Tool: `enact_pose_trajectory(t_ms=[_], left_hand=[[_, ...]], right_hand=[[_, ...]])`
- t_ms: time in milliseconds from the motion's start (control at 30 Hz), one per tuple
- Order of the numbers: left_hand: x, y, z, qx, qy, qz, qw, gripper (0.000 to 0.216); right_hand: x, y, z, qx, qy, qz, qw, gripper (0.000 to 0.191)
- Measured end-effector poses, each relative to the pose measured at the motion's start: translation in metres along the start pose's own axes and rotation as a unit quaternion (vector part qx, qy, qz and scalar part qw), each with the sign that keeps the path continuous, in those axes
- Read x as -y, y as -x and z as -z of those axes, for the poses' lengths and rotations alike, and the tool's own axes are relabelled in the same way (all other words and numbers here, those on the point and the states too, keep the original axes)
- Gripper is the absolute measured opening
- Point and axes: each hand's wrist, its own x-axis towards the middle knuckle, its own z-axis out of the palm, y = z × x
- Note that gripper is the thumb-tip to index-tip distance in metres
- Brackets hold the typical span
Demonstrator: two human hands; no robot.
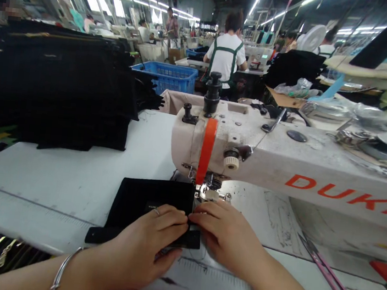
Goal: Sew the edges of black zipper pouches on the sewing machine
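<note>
A flat black fabric piece (132, 198) with a small label lies under the head of a white sewing machine (265, 148), its right edge at the presser foot (204, 193). A narrow black strip (101, 234) runs along its near edge. My left hand (152, 237), with a ring on one finger, is closed over the near right part of the fabric, thumb toward me. My right hand (222, 231) is beside the presser foot, its bent fingertips closed at the fabric's right edge. The fingers partly hide the fabric there.
A tall pile of black fabric pieces (57, 89) stands at the left of the white table (37, 184). Pink-handled thread snips (331, 279) lie at the right. Behind the machine are a blue crate (173, 76) and a seated person (225, 56) in a white shirt.
</note>
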Motion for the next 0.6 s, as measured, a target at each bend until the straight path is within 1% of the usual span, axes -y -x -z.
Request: enact_pose_trajectory(t_ms=[133, 233, 400, 467, 600], left_hand=[[0.008, -0.004, 0.004, 0.003, -0.005, -0.019, 1.000, 0.036], [0.017, -0.008, 0.006, 0.007, -0.021, -0.021, 1.000, 0.032], [0.036, -0.022, 0.009, 0.008, -0.046, -0.048, 0.998, 0.035], [0.044, -0.030, 0.010, -0.003, -0.047, -0.065, 0.997, 0.033], [0.055, -0.043, 0.011, -0.036, -0.057, -0.091, 0.994, 0.027]], right_hand=[[0.001, 0.002, -0.005, -0.008, 0.010, -0.007, 1.000, 0.033], [0.001, 0.001, -0.007, -0.013, 0.016, -0.035, 0.999, 0.035], [0.001, -0.003, -0.009, -0.007, 0.034, -0.078, 0.996, 0.045], [0.001, -0.005, -0.010, -0.007, 0.049, -0.091, 0.995, 0.048], [0.001, -0.008, -0.012, 0.006, 0.086, -0.123, 0.989, 0.047]])
